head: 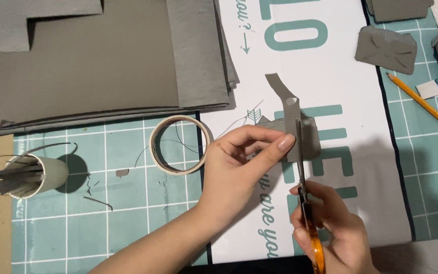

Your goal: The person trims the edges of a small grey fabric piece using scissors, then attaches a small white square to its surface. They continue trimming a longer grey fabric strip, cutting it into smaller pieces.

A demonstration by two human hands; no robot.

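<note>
Right at the middle of the frame, the left hand [239, 157] has its thumb and forefinger pressed together on the left edge of a small grey paper piece [305, 137], holding it just above the white printed sheet [340, 66]. A narrow curl of the same grey stock [282, 91] rises from the top of the piece toward upper centre. Below it, at bottom right of centre, the right hand [338, 233] is wrapped through the orange handles of a pair of scissors [302, 193], and the blades run straight up into the piece, looking nearly closed on the cut. To my eye the paper is light and fairly stiff, like thin card; it holds its shape but would crease if squeezed hard, so a pinch close beside the cut line, on the flat part, seems the sound place to grip it

Further out, a ring of pale tape [180, 144] lies just left of the left hand on the teal gridded cutting mat [117, 223]. At the left edge a white cup [36, 175] lies on its side, stuffed with grey offcuts. A stack of large grey sheets [102, 61] fills the upper left. At upper right lie another cut grey shape [386, 49], a yellow pencil [424, 104] and a small white eraser [430, 89]
</note>
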